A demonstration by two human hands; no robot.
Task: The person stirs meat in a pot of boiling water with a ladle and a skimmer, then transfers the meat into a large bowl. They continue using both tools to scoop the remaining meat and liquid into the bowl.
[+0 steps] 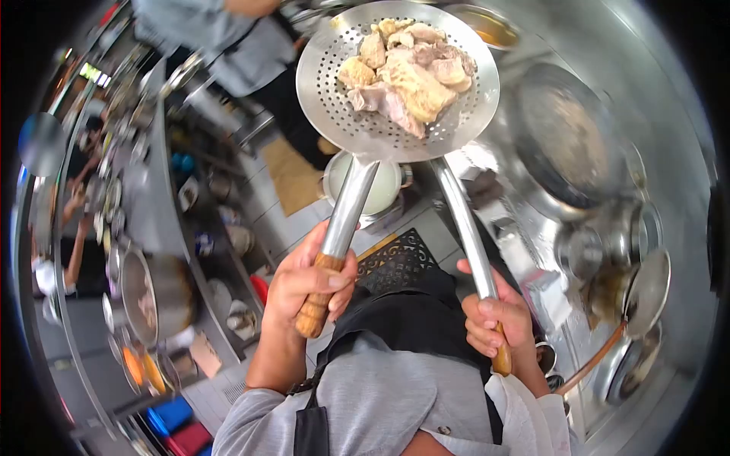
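A round perforated skimmer [323, 99] is held up in front of me, bearing a pile of pale cooked meat pieces [414, 76]. My left hand [310, 285] is closed around the skimmer's wooden grip. Closed too, my right hand [498, 315] grasps the wooden end of a second metal-shafted utensil [465, 220]. Its shaft runs up to the skimmer's underside, where its head is hidden, so I cannot tell its kind. Behind the two handles, lower down, a pot of whitish liquid [380, 188] shows.
On the right, a wide dark wok [566, 137] sits on the metal cooking range, with several pots and a wooden-handled pan [648, 295] nearby. Shelving and a large stockpot [156, 296] stand on the left. A co-worker in grey [251, 57] is close at upper left. A patterned mat [399, 258] lies on the floor.
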